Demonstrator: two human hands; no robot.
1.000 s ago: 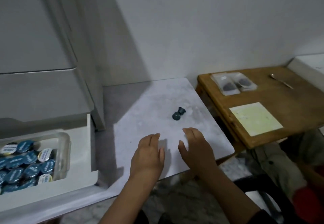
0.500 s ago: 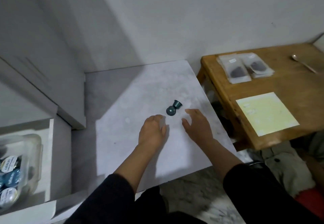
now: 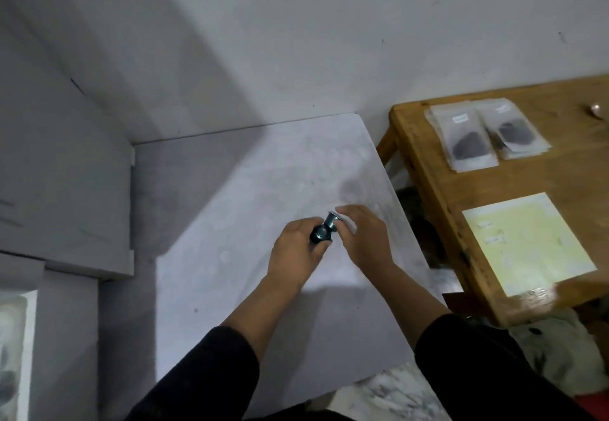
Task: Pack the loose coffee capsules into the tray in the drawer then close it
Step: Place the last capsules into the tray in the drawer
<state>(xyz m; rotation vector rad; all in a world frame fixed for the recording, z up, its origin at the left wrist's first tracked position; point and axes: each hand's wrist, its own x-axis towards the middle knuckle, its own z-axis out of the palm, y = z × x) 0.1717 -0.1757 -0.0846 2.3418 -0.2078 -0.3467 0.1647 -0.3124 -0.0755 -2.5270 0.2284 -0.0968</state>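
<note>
Two dark teal coffee capsules (image 3: 324, 231) lie close together on the pale marble counter (image 3: 230, 272). My left hand (image 3: 296, 252) closes its fingers around the nearer capsule. My right hand (image 3: 364, 239) touches the farther capsule with its fingertips; whether it grips it is unclear. The open white drawer (image 3: 31, 328) shows only at the lower left edge, with the clear plastic tray (image 3: 11, 354) inside it blurred and mostly cut off.
White cabinet fronts (image 3: 62, 173) rise on the left. A wooden table (image 3: 438, 170) stands right of the counter with two clear pouches (image 3: 484, 138), a yellow sheet (image 3: 527, 246) and a spoon tip (image 3: 598, 112). Crumpled cloth (image 3: 560, 345) lies below it.
Both hands moved forward from just short of the two capsules and now close on them. The camera swung right, so the drawer and tray slid almost out of view.
</note>
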